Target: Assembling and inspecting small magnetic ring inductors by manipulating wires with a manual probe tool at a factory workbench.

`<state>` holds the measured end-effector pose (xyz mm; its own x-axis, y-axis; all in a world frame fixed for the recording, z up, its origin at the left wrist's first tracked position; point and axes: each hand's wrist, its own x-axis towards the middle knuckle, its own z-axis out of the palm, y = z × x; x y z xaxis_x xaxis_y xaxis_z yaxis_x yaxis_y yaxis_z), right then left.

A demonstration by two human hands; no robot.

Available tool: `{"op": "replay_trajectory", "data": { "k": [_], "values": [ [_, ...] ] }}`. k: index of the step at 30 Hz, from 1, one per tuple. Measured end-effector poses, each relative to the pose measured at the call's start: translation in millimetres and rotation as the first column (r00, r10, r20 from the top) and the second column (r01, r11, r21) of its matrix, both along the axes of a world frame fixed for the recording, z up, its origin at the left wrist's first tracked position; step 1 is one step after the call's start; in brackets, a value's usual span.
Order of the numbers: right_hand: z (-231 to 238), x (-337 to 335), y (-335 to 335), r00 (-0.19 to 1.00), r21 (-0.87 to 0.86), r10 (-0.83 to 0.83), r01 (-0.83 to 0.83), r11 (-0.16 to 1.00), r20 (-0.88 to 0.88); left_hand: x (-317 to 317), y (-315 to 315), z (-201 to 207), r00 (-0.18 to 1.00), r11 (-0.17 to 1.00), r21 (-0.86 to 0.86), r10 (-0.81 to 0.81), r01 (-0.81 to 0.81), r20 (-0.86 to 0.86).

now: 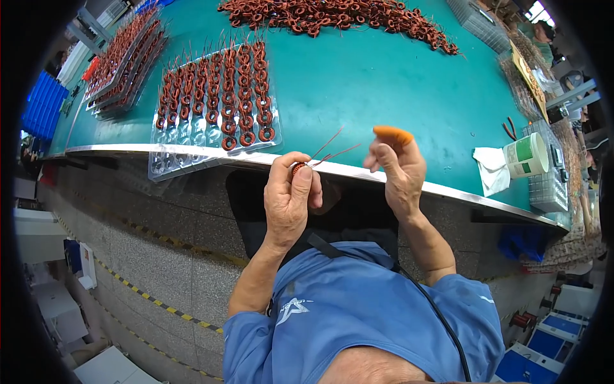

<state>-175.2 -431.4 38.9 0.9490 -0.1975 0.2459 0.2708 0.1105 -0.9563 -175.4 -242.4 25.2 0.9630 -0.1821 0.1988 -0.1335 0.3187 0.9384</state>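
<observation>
My left hand is closed on a small toroidal coil wound with copper-coloured wire, at the table's front edge. Thin wire leads stick out of it up and to the right. My right hand is raised a little to the right of those leads, its fingers bent and apart, with nothing seen in it. An orange finger cot covers one of its fingertips. Left of my left hand, a clear plastic tray holds rows of similar coils; its front pockets are bare and overhang the edge.
A heap of coils lies on the green table at the back. Stacked filled trays stand at the far left. To the right are a white-and-green tub, a white cloth, pliers and clear trays.
</observation>
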Motion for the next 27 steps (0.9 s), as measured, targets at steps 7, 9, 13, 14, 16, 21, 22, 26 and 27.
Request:
{"op": "replay_trajectory", "data": {
  "k": [7,9,13,14,16,21,22,26,27],
  "values": [
    [2.2,-6.8,20.5,0.925,0.072,0.281,-0.271,0.96,-0.257,7.6,4.9,6.2,0.956,0.879,0.473,-0.092,-0.053,0.278],
    [4.6,-4.8,20.9,0.923,0.103,0.293,-0.275,0.956,-0.249,9.8,11.1,12.3,0.943,0.859,0.512,-0.182,0.013,0.28],
    [4.0,-1.8,13.0,0.877,0.204,0.402,-0.357,0.912,-0.264,14.2,23.4,28.3,0.925,0.785,0.598,-0.331,0.16,0.187],
    [3.9,-1.9,12.1,0.849,0.252,0.46,-0.4,0.881,-0.261,14.5,25.1,30.1,0.91,0.763,0.615,-0.377,0.198,0.175],
    [7.9,-3.8,15.6,0.842,0.249,0.459,-0.397,0.883,-0.284,14.4,27.3,32.3,0.908,0.74,0.644,-0.383,0.193,0.168],
    [9.0,-5.0,15.4,0.864,0.28,0.466,-0.407,0.869,-0.191,13.2,23.8,27.2,0.914,0.76,0.625,-0.364,0.178,0.182],
    [8.9,-5.2,13.9,0.859,0.302,0.486,-0.425,0.853,-0.164,13.0,21.9,24.6,0.912,0.759,0.625,-0.368,0.181,0.183],
    [14.0,-11.1,19.1,0.913,0.217,0.377,-0.341,0.915,-0.155,10.5,14.1,16.4,0.951,0.86,0.457,-0.297,0.227,0.086],
    [19.8,-14.1,23.9,0.941,0.177,0.311,-0.287,0.942,-0.13,9.1,12.2,15.4,0.962,0.906,0.352,-0.268,0.236,0.044]
  ]
}}
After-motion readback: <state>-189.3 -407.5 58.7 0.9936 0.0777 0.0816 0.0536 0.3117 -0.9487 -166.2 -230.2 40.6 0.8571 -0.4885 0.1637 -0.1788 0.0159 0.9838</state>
